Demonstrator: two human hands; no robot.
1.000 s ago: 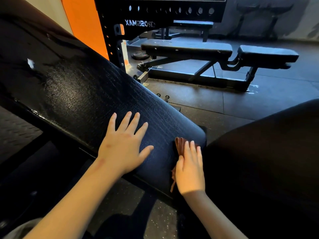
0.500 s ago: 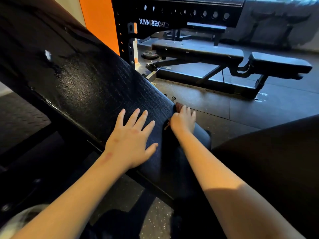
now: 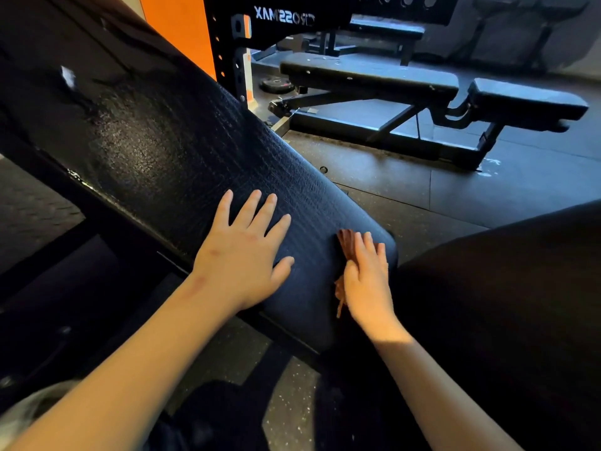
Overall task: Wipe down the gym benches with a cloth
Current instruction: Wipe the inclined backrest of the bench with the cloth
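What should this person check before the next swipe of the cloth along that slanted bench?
1. Cloth under the right hand, on the bench pad: ok, straight fingers press it near the pad's lower end.
2. Left hand steadying the pad: ok, flat on it, fingers spread.
3. Hands apart: ok, bare pad shows between them.
4. Upper pad wiped: cannot tell, only glare shows.
5. Flat bench behind wiped: cannot tell.
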